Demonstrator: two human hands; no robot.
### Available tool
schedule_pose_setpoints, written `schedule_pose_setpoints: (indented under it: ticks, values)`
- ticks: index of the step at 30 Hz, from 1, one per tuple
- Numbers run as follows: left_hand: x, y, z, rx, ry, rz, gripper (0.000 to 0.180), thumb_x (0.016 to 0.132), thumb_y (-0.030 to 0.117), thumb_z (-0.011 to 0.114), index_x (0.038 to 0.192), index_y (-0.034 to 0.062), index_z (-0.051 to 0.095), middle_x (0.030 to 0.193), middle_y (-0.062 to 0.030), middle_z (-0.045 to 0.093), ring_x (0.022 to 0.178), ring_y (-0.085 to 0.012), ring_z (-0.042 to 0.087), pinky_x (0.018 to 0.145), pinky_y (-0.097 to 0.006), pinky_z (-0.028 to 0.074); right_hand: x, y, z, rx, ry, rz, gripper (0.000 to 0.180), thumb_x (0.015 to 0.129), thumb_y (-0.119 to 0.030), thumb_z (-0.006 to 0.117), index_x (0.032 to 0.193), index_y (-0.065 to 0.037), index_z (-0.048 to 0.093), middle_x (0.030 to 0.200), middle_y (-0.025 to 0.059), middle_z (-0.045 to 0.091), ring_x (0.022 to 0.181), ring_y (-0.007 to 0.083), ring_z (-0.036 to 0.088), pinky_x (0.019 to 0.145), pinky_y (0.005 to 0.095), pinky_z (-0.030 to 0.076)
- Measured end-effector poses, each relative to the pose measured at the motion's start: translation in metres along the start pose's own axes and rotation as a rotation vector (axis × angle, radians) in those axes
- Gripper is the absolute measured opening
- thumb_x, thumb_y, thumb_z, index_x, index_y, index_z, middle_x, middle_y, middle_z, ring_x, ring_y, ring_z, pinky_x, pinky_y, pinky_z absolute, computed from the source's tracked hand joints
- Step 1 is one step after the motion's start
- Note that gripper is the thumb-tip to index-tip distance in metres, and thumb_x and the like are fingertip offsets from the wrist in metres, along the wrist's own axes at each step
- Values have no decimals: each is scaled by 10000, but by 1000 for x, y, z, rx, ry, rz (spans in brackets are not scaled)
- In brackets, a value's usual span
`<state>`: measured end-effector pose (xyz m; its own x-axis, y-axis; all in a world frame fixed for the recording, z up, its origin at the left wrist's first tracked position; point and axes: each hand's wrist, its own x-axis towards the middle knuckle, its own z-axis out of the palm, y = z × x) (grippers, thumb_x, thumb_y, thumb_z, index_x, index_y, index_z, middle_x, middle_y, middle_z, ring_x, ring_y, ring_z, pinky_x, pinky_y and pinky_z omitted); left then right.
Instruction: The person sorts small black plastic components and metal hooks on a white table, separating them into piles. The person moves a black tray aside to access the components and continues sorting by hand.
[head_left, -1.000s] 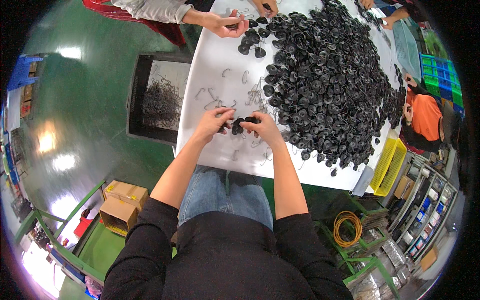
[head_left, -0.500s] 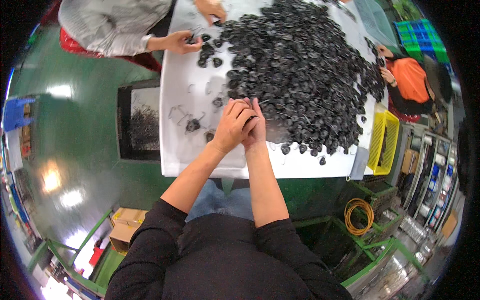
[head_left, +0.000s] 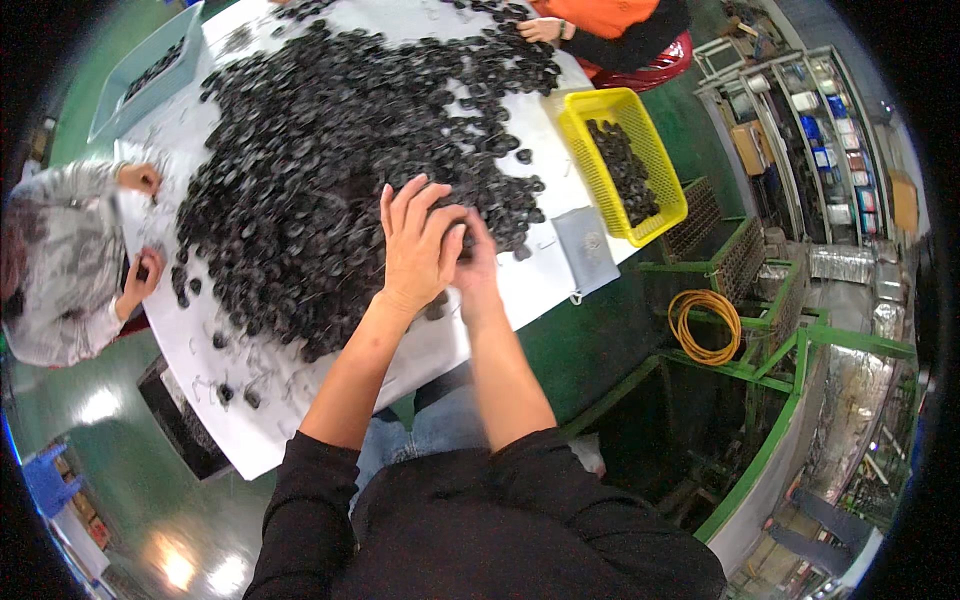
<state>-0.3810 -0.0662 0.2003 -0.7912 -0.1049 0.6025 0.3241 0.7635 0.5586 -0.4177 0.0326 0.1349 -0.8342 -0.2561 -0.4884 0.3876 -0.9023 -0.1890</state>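
Note:
My left hand [head_left: 412,250] and my right hand [head_left: 478,270] meet above the near edge of a heap of small black round parts [head_left: 330,150]. A dark round part [head_left: 464,228] shows partly between them. My left thumb and forefinger close on its side while the other left fingers fan upward. The right fingers curl round the far side of it, smeared by motion and partly hidden behind the left hand. Several loose black parts and thin wire-like bits [head_left: 265,375] lie on the white tabletop [head_left: 240,440] to the left.
A yellow basket [head_left: 665,195] holding black parts and a grey flat bin [head_left: 585,250] stand at the table's right. A person in grey [head_left: 65,270] works at left, another in orange [head_left: 610,15] at the far side. A pale blue bin [head_left: 110,115] stands far left; green metal frames [head_left: 790,370] at right.
My view has swung to the right, bringing the yellow basket closer to the middle. My left fingers, wrapped over the right hand before, now fan apart, with both hands still together.

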Motion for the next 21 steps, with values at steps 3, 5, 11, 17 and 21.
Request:
schedule_pose_setpoints:
  ticks: [3,5,11,17,21]
  values:
    - [22,3,28,-39,-7,-90,170,841,40,519,979,75,613,1152,-102,542,1178,-329,433,1016,-459,300,45,-138,-5,445,54,183,95,780,-33,609,828,15,543,839,122,593,803,242,606,757,385,576]
    - [18,-9,23,0,4,-146,144,834,42,559,959,79,620,1109,-100,557,1144,-317,457,989,-432,336,70,-225,-20,331,21,-64,105,763,-63,624,757,18,557,826,151,609,787,301,615,759,417,571]
    - [-59,-67,-55,224,80,-562,151,919,70,487,937,16,627,1027,-116,600,1029,-266,531,909,-349,412,143,-406,-81,49,405,-384,319,779,-49,579,1076,46,511,967,208,583,877,368,558,765,512,530]
    - [-189,-101,-168,437,443,-979,194,930,151,495,949,27,643,929,-111,646,865,-251,594,789,-314,443,130,-412,-63,-977,625,-187,590,839,-432,480,1263,-22,491,1255,159,534,1138,351,496,986,514,378]
    - [-271,-105,-213,504,624,-1145,164,909,147,529,924,25,637,873,-106,643,816,-206,599,745,-318,449,140,-294,4,-2069,825,-1275,627,797,-349,687,1250,23,466,1220,247,499,1144,409,457,963,499,369]
